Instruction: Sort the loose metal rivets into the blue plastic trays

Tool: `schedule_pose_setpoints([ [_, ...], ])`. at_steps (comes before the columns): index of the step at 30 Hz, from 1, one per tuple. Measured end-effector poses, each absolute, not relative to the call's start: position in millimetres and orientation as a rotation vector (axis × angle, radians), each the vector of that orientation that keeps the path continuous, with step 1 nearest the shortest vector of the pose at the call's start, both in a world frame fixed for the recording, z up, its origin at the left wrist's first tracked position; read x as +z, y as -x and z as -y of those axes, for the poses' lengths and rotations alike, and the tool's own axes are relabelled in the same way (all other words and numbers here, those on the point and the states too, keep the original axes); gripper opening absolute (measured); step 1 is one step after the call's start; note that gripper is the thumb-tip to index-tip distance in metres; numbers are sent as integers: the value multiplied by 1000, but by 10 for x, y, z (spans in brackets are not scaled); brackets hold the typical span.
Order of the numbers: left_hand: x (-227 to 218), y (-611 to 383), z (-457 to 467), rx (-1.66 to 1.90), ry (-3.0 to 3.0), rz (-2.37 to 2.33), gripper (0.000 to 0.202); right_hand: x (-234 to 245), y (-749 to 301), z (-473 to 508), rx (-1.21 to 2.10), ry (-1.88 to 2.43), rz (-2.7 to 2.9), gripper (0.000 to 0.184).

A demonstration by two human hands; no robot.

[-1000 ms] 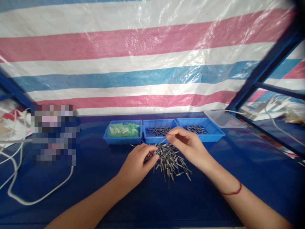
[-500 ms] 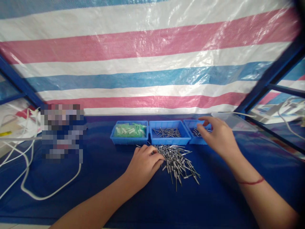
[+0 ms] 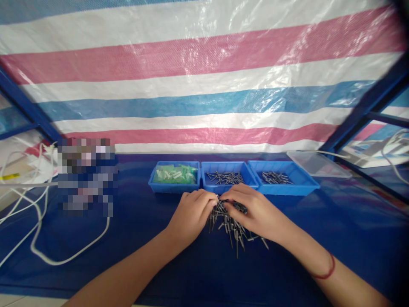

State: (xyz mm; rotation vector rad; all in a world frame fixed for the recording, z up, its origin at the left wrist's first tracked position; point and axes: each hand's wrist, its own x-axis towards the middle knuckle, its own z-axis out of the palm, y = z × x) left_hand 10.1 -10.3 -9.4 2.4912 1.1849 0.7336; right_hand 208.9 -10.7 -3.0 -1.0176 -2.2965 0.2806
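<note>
A loose pile of blind rivets [image 3: 234,228], thin grey metal pins with thicker ends, lies on the blue tabletop. At the pile's left edge is my left hand [image 3: 191,213], thumb and fingers pinched together around a small rivet end. My right hand [image 3: 254,209] reaches over the pile from the right, its thumb and forefinger apart with rivets visible in the gap. The two hands' fingertips nearly meet. Just behind them, the middle blue bin [image 3: 211,184] contains rivets, and so does the right blue bin [image 3: 302,184].
A left blue bin [image 3: 153,186] holds green packets with white pieces. Behind the bins hangs a striped plastic sheet [image 3: 191,102]. White cables [image 3: 64,264] curl over the table's left side. A clear plastic lid [image 3: 322,164] lies at the back right, near the blue frame post [image 3: 361,100].
My right hand has come from the right bin leftward onto the rivet pile, leaving that bin uncovered. My left hand has stayed at the pile's left side, its fingers pinching closer.
</note>
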Motion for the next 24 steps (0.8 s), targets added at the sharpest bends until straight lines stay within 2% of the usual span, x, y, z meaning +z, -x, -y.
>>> schedule_pose_setpoints([
  [4, -86, -109, 91, 902, -2352, -1105, 15, -83, -1985, 143, 367, 1000, 2332, 11],
  [9, -111, -126, 102, 974, -2210, -1080, 16, -119, -1941, 137, 486, 1003, 2246, 23],
  [14, -131, -131, 92, 1032, -2137, -1103, 10, -113, -1957, 128, 555, 1001, 2158, 22],
  [24, -145, -149, 96, 1049, -2043, -1139, 10, -118, -1987, 89, 850, 1108, 1605, 19],
])
